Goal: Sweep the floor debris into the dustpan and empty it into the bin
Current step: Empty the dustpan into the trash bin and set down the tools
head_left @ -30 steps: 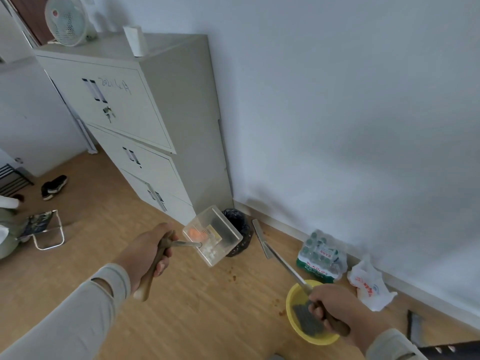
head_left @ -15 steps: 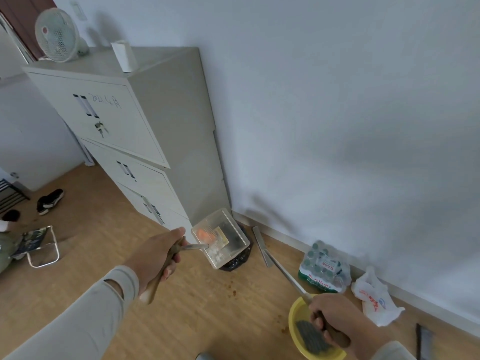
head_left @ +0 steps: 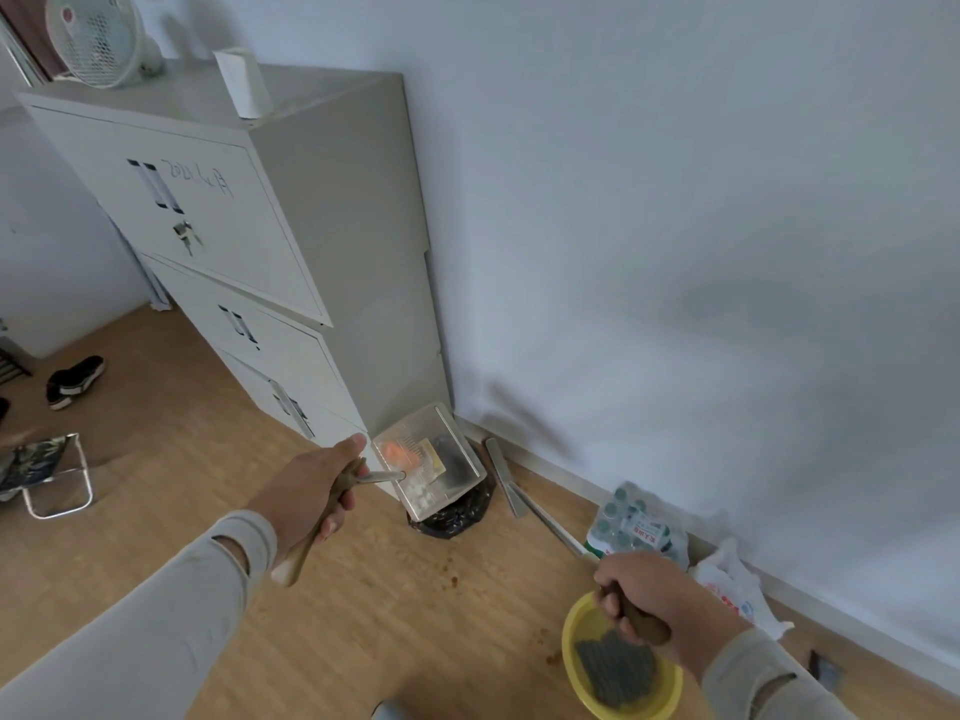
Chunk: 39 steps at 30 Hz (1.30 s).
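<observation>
Our left hand is wrapped tight around the wooden handle of the dustpan, fingers curled fully under it and thumb laid along the top. From that fist a short metal neck runs forward to the clear plastic pan, which we hold in the air directly above the bin, covering most of its mouth. Inside the pan we can see an orange scrap, a yellowish piece and some white bits gathered at the near end.

Our right hand is closed just as firmly around the dark wooden grip of a long-handled tool. Its thin metal shaft slants away from the fist toward the bin, and its flat end hangs just right of the bin, close to the skirting; we cannot tell whether it touches the floor.

The bin, lined with a black bag, stands on the wooden floor at the foot of the grey cabinet, in the corner where the cabinet meets the wall. Small brown specks lie on the floor just in front of the bin. Further right of the bin, along the wall, sit a wrapped pack of bottles and a white plastic bag. Nearer to us than these, under our right hand, is a yellow bowl holding something dark.
</observation>
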Each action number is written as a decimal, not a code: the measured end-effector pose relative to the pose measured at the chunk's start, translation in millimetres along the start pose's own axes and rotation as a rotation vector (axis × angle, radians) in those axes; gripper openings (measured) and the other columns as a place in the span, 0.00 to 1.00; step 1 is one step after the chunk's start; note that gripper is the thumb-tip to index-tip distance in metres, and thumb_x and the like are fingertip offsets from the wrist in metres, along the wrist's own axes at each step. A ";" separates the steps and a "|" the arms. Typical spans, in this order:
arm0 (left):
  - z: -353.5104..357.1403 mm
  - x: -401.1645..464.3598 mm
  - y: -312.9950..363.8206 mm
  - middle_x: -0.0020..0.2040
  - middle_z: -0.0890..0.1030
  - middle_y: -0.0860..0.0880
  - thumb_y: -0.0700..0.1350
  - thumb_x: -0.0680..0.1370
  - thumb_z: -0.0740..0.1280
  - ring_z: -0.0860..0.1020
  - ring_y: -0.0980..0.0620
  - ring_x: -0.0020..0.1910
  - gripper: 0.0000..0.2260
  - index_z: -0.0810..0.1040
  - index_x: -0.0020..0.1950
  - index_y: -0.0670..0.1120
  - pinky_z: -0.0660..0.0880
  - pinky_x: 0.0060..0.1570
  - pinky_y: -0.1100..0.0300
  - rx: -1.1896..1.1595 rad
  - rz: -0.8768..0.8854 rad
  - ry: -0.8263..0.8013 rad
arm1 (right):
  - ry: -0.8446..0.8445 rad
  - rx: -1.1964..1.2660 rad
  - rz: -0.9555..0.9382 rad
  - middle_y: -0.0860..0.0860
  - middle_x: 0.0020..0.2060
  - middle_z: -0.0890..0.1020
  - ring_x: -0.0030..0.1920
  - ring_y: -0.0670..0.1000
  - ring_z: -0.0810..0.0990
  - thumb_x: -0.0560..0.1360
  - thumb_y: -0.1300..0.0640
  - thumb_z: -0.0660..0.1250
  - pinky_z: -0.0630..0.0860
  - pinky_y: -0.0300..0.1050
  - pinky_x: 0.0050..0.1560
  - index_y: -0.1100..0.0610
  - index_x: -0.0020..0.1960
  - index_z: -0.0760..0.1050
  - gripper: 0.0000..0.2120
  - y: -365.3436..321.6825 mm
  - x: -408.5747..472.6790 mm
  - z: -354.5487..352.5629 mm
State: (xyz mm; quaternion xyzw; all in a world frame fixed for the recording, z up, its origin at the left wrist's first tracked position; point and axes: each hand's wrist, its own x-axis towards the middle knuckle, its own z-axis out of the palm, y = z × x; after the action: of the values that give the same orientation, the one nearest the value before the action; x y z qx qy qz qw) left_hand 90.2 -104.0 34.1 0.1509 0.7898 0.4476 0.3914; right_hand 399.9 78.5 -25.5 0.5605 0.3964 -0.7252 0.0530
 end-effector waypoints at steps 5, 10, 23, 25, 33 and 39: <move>-3.0 9.7 3.7 0.36 0.75 0.42 0.58 0.82 0.63 0.66 0.49 0.21 0.20 0.78 0.50 0.40 0.65 0.24 0.62 -0.002 -0.004 0.004 | -0.011 0.031 -0.013 0.58 0.36 0.78 0.26 0.46 0.74 0.76 0.68 0.62 0.70 0.37 0.21 0.65 0.51 0.73 0.04 -14.1 8.4 9.0; -0.1 17.4 7.7 0.36 0.77 0.43 0.58 0.81 0.64 0.68 0.49 0.22 0.22 0.78 0.53 0.37 0.65 0.24 0.61 0.077 0.023 0.004 | 0.001 0.046 -0.037 0.59 0.41 0.78 0.27 0.47 0.74 0.77 0.68 0.62 0.70 0.37 0.22 0.65 0.52 0.73 0.05 -23.8 13.3 19.5; 28.7 29.8 7.1 0.36 0.77 0.44 0.58 0.81 0.66 0.70 0.50 0.23 0.17 0.79 0.49 0.43 0.68 0.24 0.59 0.264 0.047 -0.080 | 0.012 0.065 -0.022 0.58 0.39 0.79 0.29 0.47 0.74 0.76 0.67 0.64 0.71 0.37 0.23 0.65 0.53 0.74 0.06 -4.5 19.7 18.7; 36.4 31.4 6.5 0.36 0.77 0.44 0.59 0.80 0.66 0.71 0.49 0.24 0.19 0.79 0.52 0.42 0.69 0.25 0.59 0.366 0.060 -0.104 | 0.022 0.070 -0.002 0.58 0.40 0.79 0.29 0.47 0.74 0.76 0.67 0.63 0.71 0.37 0.25 0.65 0.54 0.74 0.07 1.2 22.0 16.9; 53.1 45.4 -0.3 0.35 0.74 0.44 0.62 0.77 0.66 0.69 0.48 0.26 0.27 0.76 0.54 0.37 0.69 0.26 0.59 0.557 0.068 -0.124 | -0.001 0.100 0.014 0.60 0.40 0.78 0.29 0.48 0.73 0.76 0.68 0.61 0.70 0.38 0.25 0.66 0.50 0.74 0.05 13.8 26.0 13.1; 63.1 52.5 -13.3 0.32 0.71 0.49 0.64 0.76 0.65 0.66 0.50 0.27 0.20 0.72 0.41 0.47 0.67 0.29 0.58 0.709 0.107 -0.141 | -0.021 0.122 -0.015 0.60 0.38 0.77 0.27 0.48 0.73 0.75 0.69 0.60 0.69 0.38 0.24 0.65 0.46 0.75 0.05 14.6 23.1 22.0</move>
State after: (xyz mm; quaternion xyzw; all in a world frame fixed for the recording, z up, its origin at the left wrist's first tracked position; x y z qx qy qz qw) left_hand 105.2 -43.3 -20.7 0.3487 0.8579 0.1542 0.3445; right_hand 382.0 63.1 -51.5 0.5522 0.3550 -0.7542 0.0172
